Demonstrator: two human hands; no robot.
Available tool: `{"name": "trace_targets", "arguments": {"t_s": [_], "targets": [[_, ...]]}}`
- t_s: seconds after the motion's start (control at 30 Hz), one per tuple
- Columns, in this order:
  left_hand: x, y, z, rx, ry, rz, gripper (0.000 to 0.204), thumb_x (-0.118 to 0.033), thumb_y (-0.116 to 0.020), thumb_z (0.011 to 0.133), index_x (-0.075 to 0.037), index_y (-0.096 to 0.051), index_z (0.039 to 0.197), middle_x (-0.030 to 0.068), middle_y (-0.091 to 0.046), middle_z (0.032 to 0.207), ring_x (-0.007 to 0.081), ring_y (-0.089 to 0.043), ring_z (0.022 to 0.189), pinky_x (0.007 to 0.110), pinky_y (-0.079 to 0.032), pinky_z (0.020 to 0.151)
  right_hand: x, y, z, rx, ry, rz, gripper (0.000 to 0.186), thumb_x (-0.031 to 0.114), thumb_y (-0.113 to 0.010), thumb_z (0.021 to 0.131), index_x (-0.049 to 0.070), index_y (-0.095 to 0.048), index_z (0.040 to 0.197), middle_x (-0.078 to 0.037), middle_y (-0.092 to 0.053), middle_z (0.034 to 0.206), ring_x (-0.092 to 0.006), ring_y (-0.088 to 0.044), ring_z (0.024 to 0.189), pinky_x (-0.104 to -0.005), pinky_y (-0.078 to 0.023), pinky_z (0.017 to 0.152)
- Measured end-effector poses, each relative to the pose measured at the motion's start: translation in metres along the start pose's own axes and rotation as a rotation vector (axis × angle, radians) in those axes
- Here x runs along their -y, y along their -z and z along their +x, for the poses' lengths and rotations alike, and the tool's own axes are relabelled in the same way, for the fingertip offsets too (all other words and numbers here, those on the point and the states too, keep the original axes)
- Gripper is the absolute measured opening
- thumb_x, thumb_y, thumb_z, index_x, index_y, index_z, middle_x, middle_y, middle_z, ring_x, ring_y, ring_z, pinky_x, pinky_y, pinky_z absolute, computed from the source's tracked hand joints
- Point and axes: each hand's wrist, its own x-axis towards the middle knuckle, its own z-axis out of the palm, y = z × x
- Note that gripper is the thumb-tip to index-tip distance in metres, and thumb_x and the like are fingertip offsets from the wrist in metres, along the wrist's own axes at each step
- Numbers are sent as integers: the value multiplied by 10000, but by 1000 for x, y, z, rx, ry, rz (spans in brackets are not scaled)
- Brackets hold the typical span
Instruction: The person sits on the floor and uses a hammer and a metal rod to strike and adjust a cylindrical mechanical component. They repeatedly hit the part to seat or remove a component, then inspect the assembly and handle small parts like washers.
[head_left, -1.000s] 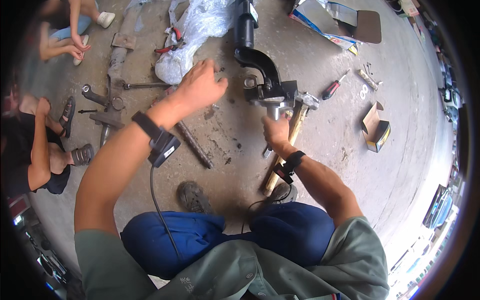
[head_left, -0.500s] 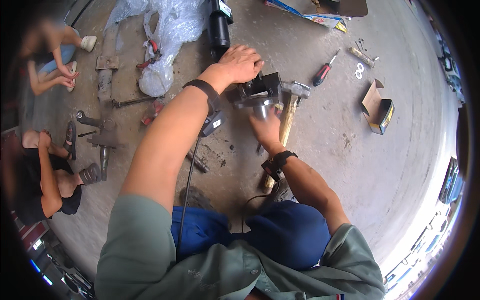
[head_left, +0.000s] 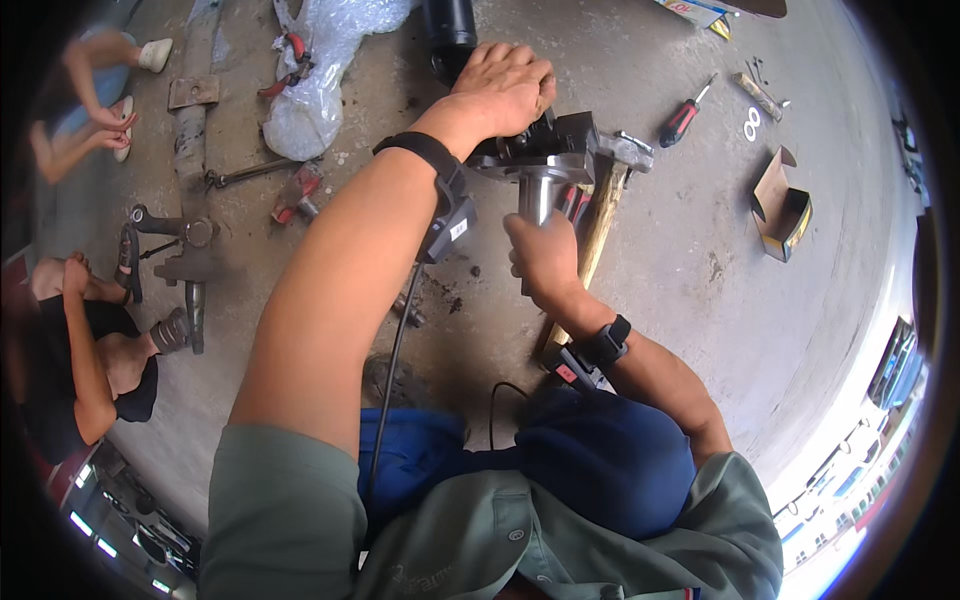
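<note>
"Room?"

"Floor (head_left: 690, 330) extended right of the hammer (head_left: 604, 217), past an open carton (head_left: 771, 205) (contents indiscernible)."

"Hands?"

"Left hand (head_left: 505, 88) lay on the black axle (head_left: 449, 25), left of the hammer, grip undeterminable; right hand (head_left: 547, 258) curled around its spindle (head_left: 536, 197)."

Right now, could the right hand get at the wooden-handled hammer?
Probably yes. The hammer lies just to the right of the right hand, with the upper part of its handle uncovered. The hand is at the steel spindle, though, so it would likely have to leave that first.
</note>
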Motion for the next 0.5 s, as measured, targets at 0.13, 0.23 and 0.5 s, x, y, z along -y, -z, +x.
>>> {"name": "trace_targets", "arguments": {"t_s": [0.13, 0.23, 0.5], "targets": [[1, -9, -4, -18, 10, -44, 371, -378, -409, 1057, -147, -627, 1248, 74, -583, 1298, 291, -463, 1319, 439, -277, 1176, -33, 8, 21, -176, 379, -228, 413, 257, -750, 817, -82, -617, 1014, -277, -697, 851, -408, -711, 821, -433, -551, 744], [-8, -1, 8, 32, 33, -40, 377, -381, -421, 1049, -147, -625, 1264, 80, -569, 1337, 290, -456, 1332, 444, -258, 1186, -48, 19, 40, -206, 497, -237, 419, 253, -756, 814, -77, -615, 1030, -279, -698, 850, -410, -712, 826, -436, -555, 747], [-5, -8, 2, -57, 6, 8, 352, -367, -424, 1050, -143, -632, 1223, 88, -588, 1293, 305, -497, 1270, 448, -320, 1138, 34, 1, -30, 138, -183, 326, 214, 175, -648, 896, 94, -505, 760, -1, -477, 612, -126, -457, 452, -295, -345, 395]]}}
